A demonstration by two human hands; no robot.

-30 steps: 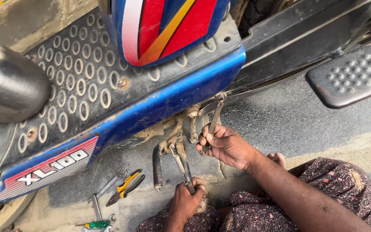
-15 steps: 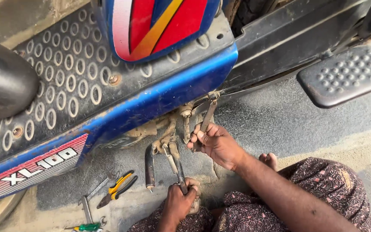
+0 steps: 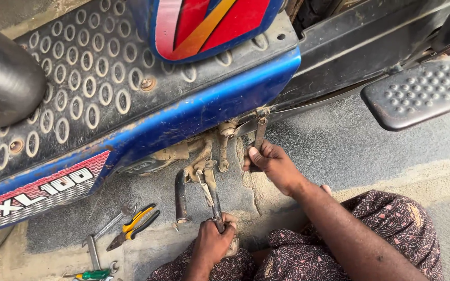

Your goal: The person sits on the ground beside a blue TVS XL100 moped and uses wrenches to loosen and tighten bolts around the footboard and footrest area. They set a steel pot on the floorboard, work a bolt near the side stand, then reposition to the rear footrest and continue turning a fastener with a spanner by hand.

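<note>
Spring (image 3: 204, 191) pulled by left hand (image 3: 212, 242), fingers clamped on tool (image 3: 217, 211); right hand (image 3: 273, 165) grips spanner (image 3: 259, 131); pliers (image 3: 134, 226) nearby.

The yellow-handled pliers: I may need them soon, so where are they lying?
In the head view, the pliers lie on the ground at lower left, beside a spanner, left of the left hand.

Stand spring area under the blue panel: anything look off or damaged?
The spring is stretched taut, gripped at its lower end by a tool in the left hand. The right hand holds a spanner at the frame. The stand bracket is caked with dried mud. No visible breakage.
</note>
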